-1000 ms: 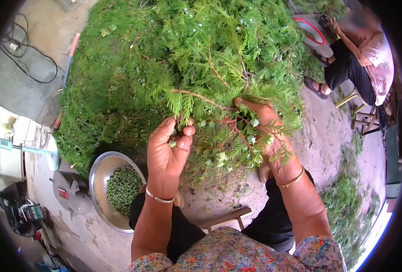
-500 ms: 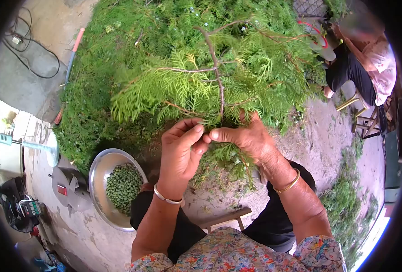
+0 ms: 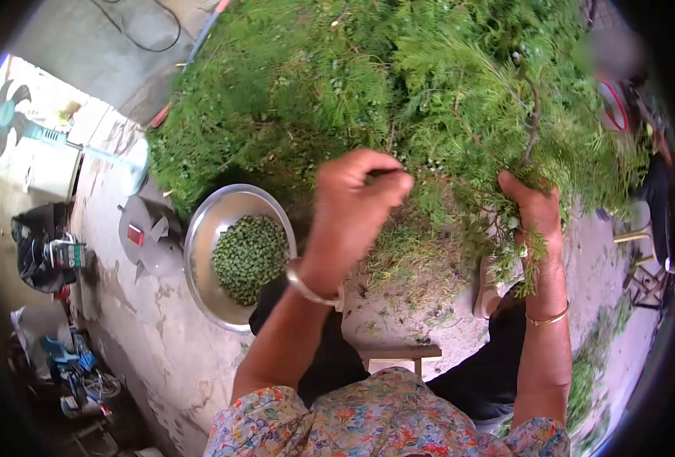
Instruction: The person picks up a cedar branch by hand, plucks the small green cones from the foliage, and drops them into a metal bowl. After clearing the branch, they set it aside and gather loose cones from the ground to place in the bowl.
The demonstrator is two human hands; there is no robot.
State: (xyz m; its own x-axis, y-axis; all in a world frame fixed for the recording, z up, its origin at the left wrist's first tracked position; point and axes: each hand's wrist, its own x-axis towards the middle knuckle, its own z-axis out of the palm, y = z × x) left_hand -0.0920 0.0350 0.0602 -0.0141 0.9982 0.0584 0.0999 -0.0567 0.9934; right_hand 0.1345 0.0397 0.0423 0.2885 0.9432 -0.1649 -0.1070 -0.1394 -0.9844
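Note:
My right hand [image 3: 537, 209] is wrapped round the lower end of a leafy evergreen branch [image 3: 534, 126], its green sprays spreading above and hanging beside the wrist. Slightly blurred, my left hand [image 3: 359, 202] is closed with thumb and fingers together, apart from the branch; whatever it holds, if anything, is hidden. To the left of that hand stands a wide metal bowl [image 3: 200, 286] on the ground, with many small green cones or berries [image 3: 250, 259] in it. A big heap of cut evergreen branches [image 3: 292, 99] lies in front of both hands.
A standing fan [image 3: 8, 118] and a dark bag [image 3: 36, 244] are at the left. A small wooden stool [image 3: 402, 353] shows between my knees. Leaf scraps [image 3: 406, 259] litter the ground before me. At the right edge, another person is mostly hidden behind the foliage.
My right hand has moved to the right with the branch. My left hand has come away from the branch and the two hands are now far apart. The view has shifted left.

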